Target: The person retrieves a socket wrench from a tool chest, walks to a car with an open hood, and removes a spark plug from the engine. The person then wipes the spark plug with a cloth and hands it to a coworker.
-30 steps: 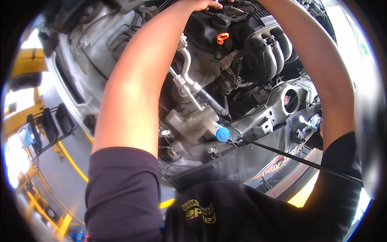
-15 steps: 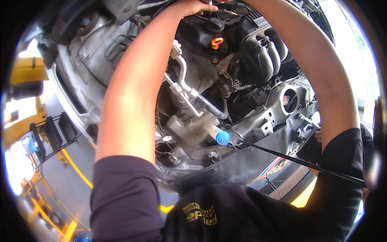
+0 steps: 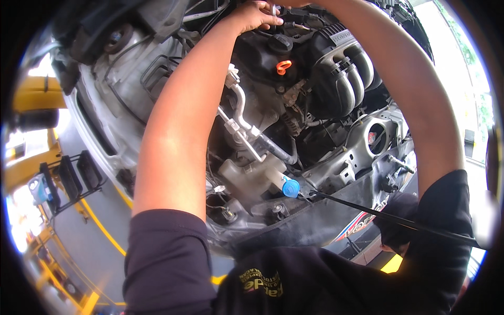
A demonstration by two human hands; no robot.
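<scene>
My left hand [image 3: 261,17] is at the top of the car's engine bay, its thumb and fingers closed around a slim metal piece [image 3: 272,10]. Beside it my right hand [image 3: 292,3] sits at the upper frame edge, with fingers mostly hidden or cut off. Just below them are a black oil filler cap [image 3: 280,43] on the engine cover and an orange dipstick ring [image 3: 283,66]. The ribbed black intake manifold [image 3: 342,77] lies between my arms, and a white reservoir with a blue cap [image 3: 291,187] sits lower down.
A dark fender cover [image 3: 283,228] drapes the car's front edge, crossed by a thin black rod [image 3: 367,211]. A person in dark clothing [image 3: 394,220] is low at the right, partly behind my arm. Yellow lift parts [image 3: 39,92] and black trays [image 3: 71,178] stand at the left.
The view has shifted, so the engine and my hands appear lower, with more of my left hand showing. The other person's hand has left the fittings at the right and their dark clothing shows lower.
</scene>
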